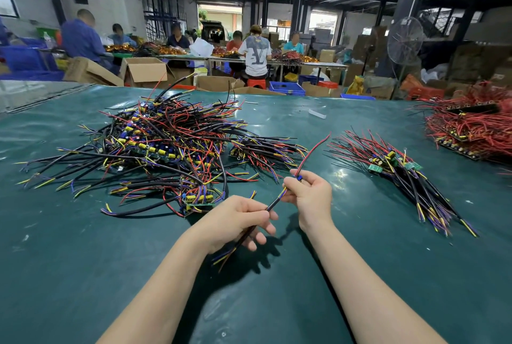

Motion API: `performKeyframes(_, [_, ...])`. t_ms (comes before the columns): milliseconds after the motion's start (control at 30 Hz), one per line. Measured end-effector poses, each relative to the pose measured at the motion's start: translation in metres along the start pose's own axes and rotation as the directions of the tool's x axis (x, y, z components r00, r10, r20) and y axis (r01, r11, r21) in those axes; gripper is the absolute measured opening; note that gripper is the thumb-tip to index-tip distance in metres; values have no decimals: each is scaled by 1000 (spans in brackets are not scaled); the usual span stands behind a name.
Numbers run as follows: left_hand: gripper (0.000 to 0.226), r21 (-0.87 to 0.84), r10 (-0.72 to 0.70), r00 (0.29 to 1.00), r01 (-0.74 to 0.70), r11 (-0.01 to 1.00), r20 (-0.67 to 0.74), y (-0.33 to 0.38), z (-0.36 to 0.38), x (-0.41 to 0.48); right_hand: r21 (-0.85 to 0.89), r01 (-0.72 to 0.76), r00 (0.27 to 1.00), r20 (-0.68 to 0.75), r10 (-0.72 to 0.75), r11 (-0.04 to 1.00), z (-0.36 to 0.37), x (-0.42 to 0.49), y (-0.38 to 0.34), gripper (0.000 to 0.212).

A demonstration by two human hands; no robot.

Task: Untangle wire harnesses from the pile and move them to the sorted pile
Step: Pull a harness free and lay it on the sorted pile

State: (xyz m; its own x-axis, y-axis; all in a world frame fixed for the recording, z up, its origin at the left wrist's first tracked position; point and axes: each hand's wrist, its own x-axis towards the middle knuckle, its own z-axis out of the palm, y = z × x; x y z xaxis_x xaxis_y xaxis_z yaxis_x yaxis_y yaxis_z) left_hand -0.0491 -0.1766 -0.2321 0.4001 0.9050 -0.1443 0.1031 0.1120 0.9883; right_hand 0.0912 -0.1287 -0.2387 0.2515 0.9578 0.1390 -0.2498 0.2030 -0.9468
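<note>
- Fingers of the left hand [238, 219] are curled round the black sheath of a wire harness [271, 206]. The thumb lies on top, and loose yellow, blue and red ends stick out below the palm.
- The right hand [307, 196] pinches the same harness further up, thumb and forefinger closed on it where the sheath ends and the thin coloured leads fan out. The other fingers are folded loosely behind.
- A small blue part shows at the right fingertips; it may be a component on the harness, but it is too small to tell.
- From the right hand a single red lead rises up and to the right, free in the air.
- The harness hangs between the two hands, above the green table mat [277, 302] at its near middle. It touches neither heap.
- The tangled pile [166, 144] lies to the left and beyond the hands: black, red, yellow and blue wires crossed over small circuit boards, with a smaller clump just beside its right edge.
- The sorted pile [401, 174] lies to the right, its wires running roughly one way, the boards near the top.
- A heap of mostly red wires [471, 127] sits at the far right edge of the table.
- Beyond the table, seated workers [255, 49] sit at long benches among cardboard boxes [144, 70], and a standing fan [404, 41] is on the right.
</note>
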Motion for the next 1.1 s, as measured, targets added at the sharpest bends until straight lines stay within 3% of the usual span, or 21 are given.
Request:
performKeyframes(100, [22, -60, -91, 996, 91, 994, 8, 2, -3, -3, 2, 21, 999, -40, -21, 1000, 2, 1, 1, 23])
performKeyframes(267, [26, 43, -104, 991, 108, 993, -89, 1, -8, -3, 9, 53, 996, -75, -52, 999, 7, -1, 2, 25])
performKeyframes(433, [23, 24, -159, 982, 158, 987, 103, -3, -22, -10, 158, 32, 968, -252, 9, 987, -11, 13, -7, 28])
performKeyframes(533, [15, 107, -112, 993, 108, 988, 35, -3, -27, -10, 208, 40, 941, -338, 33, 977, -29, 23, -9, 27])
performKeyframes(700, [15, 468, 119, 981, -34, 883, -153, -6, -19, -1, 149, 32, 934, -358, 24, 988, -29, 26, -3, 13])
performKeyframes(767, [23, 423, 128, 976, -43, 905, -174, -8, -20, -1, 143, 22, 929, -368, 32, 989, -30, 27, -2, 14])
performKeyframes(900, [24, 152, 32, 968, 6, 988, -248, -8, -24, 0, 127, 30, 928, -372, 19, 991, -29, 27, -1, 14])
performKeyframes(1000, [27, 129, 86, 933, -43, 991, -350, -8, -27, 1, 125, 41, 926, -379, 9, 991, -27, 27, -2, 15])
performKeyframes(1100, [33, 94, 113, 970, -95, 991, -216, -4, -25, -4, 158, 21, 918, -394, 44, 987, -29, 26, -1, 13])
